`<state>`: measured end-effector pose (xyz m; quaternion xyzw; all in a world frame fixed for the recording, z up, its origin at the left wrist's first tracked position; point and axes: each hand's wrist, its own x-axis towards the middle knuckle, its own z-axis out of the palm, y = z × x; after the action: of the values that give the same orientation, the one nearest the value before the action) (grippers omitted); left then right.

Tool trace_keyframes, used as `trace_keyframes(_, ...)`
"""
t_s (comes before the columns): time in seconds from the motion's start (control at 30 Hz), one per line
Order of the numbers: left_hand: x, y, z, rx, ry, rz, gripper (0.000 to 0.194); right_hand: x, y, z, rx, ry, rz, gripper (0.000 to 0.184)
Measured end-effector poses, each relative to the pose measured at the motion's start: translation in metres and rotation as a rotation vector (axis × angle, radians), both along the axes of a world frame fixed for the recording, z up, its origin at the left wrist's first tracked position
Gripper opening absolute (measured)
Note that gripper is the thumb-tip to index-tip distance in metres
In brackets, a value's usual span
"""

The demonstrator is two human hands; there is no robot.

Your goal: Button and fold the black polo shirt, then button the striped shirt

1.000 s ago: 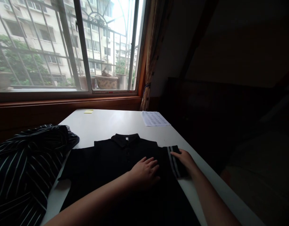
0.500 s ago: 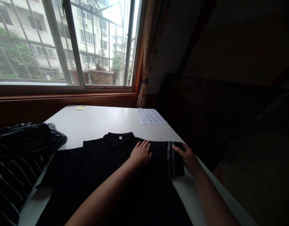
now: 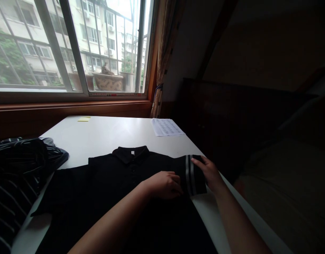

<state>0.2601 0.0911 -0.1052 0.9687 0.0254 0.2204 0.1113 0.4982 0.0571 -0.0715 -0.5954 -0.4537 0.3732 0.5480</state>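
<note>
Beneath the curled fingers of the left hand (image 3: 165,184), the shirt (image 3: 106,180) seems steadied, its cuff (image 3: 198,183) touching the right hand (image 3: 211,173), both grips unclear.

Striped cloth (image 3: 22,164), yellow note (image 3: 84,119), printed papers (image 3: 167,127), tied curtain (image 3: 161,67), window (image 3: 73,46)

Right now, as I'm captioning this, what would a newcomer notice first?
The window, upper left, is the brightest thing in view. Nearer, a black shirt lies spread on the white table, the left hand at its chest, the right hand at its striped sleeve. Some striped cloth lies heaped at the picture's left edge.
</note>
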Motion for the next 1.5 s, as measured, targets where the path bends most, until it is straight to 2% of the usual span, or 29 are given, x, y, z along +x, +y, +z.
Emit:
trace_keyframes(0.13,0.007,-0.007,-0.003,0.031,-0.019,-0.061,0.021,-0.005,-0.001,0.004,-0.024,0.126,-0.02,0.038)
trace_keyframes(0.27,0.006,-0.01,0.0,0.052,0.01,-0.021,0.029,-0.015,-0.006,0.011,-0.028,0.188,0.055,0.035)
trace_keyframes(0.43,0.005,-0.015,0.004,0.094,0.055,0.041,0.036,-0.029,-0.011,0.017,0.005,0.168,0.172,0.033)
trace_keyframes(0.67,0.002,-0.001,-0.002,-0.007,0.008,0.05,0.031,-0.041,-0.012,0.014,0.007,0.156,0.259,0.031)
trace_keyframes(0.73,-0.002,0.006,-0.003,-0.074,-0.01,0.153,0.025,-0.042,-0.011,0.013,0.006,0.171,0.256,0.032)
trace_keyframes(0.8,-0.005,0.014,-0.006,-0.135,-0.033,0.317,0.02,-0.042,-0.012,0.014,0.011,0.182,0.248,0.033)
trace_keyframes(0.87,-0.007,0.021,-0.008,-0.169,-0.06,0.466,0.021,-0.043,-0.013,0.016,0.016,0.184,0.239,0.033)
trace_keyframes(0.97,-0.008,0.028,-0.013,-0.186,-0.082,0.583,0.029,-0.046,-0.015,0.021,0.017,0.162,0.236,0.033)
trace_keyframes(1.1,-0.005,0.031,-0.021,-0.2,-0.06,0.645,0.038,-0.052,-0.019,0.023,-0.008,0.149,0.3,0.034)
trace_keyframes(1.27,-0.002,0.03,-0.028,-0.214,-0.012,0.655,0.05,-0.062,-0.018,0.011,-0.031,0.092,0.355,0.035)
trace_keyframes(1.43,-0.007,0.037,-0.026,-0.309,-0.031,0.656,0.052,-0.075,-0.019,0.003,-0.074,0.028,0.472,0.038)
trace_keyframes(1.5,-0.009,0.044,-0.024,-0.38,-0.066,0.683,0.047,-0.08,-0.022,0.004,-0.099,0.036,0.543,0.039)
